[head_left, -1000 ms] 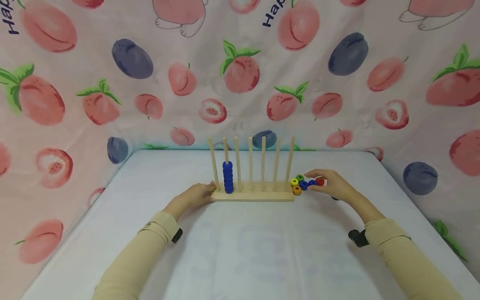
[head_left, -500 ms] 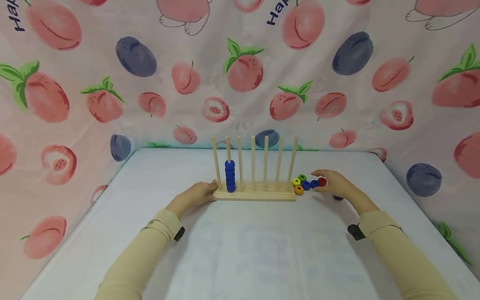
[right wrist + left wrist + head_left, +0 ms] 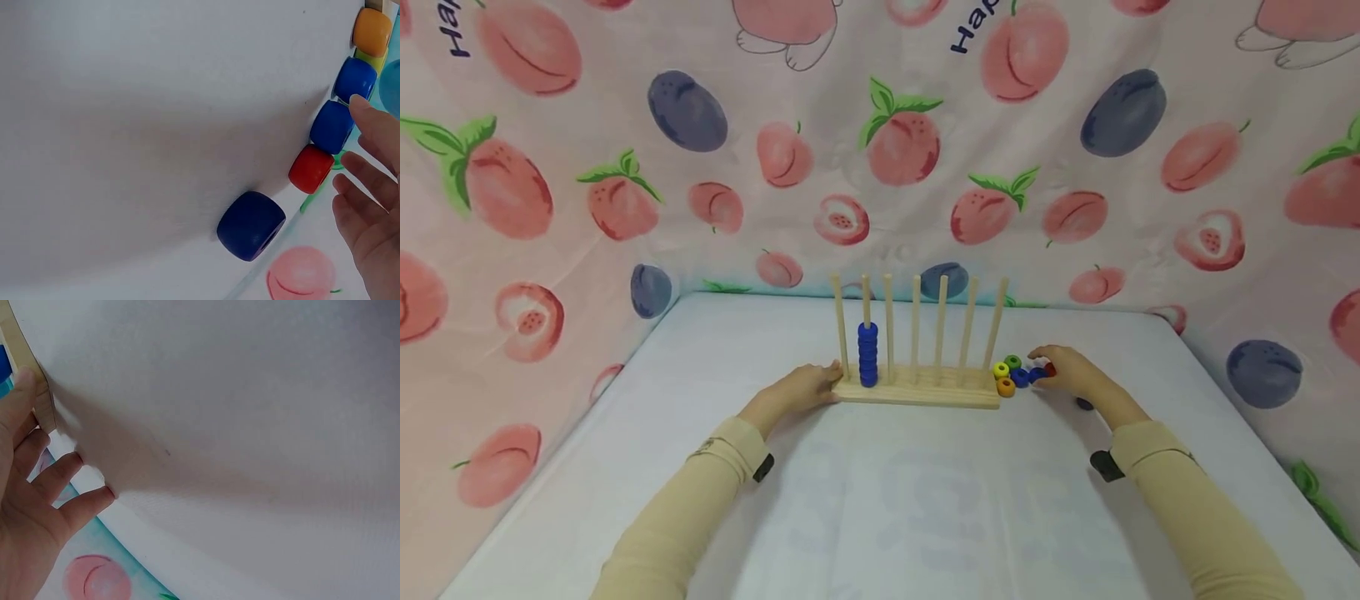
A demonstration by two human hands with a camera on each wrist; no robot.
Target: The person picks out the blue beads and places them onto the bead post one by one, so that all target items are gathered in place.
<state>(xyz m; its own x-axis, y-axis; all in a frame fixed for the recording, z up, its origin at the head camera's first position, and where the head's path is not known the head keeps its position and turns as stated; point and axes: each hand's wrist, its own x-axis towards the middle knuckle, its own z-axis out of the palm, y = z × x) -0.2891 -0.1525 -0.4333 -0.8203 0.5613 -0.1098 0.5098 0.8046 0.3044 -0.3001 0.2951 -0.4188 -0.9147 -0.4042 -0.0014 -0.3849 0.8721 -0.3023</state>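
Note:
A wooden bead abacus (image 3: pixel 917 398) with upright pegs stands on the table, a stack of blue beads (image 3: pixel 868 357) on its second peg from the left. My left hand (image 3: pixel 801 389) grips the left end of the base, thumb at the front and index finger behind in the left wrist view. Beyond its right end, my right hand (image 3: pixel 1071 372) reaches in among loose beads. In the right wrist view, the thumb tip overlaps a blue bead (image 3: pixel 331 127), and the fingers are apart behind it. A red bead (image 3: pixel 311 169) sits beside that blue one.
Orange (image 3: pixel 1006 387), yellow (image 3: pixel 1001 370) and green (image 3: pixel 1013 362) beads lie close to the base's right end with another blue bead (image 3: pixel 1019 377). A separate dark blue bead (image 3: pixel 251 225) lies below the right hand. A fruit-print cloth (image 3: pixel 880 208) rises behind the white table (image 3: pixel 880 500).
My right hand has closed in slightly around the blue and red beads. The whole scene has shifted a little to the right in view. My left hand keeps its grip on the base.

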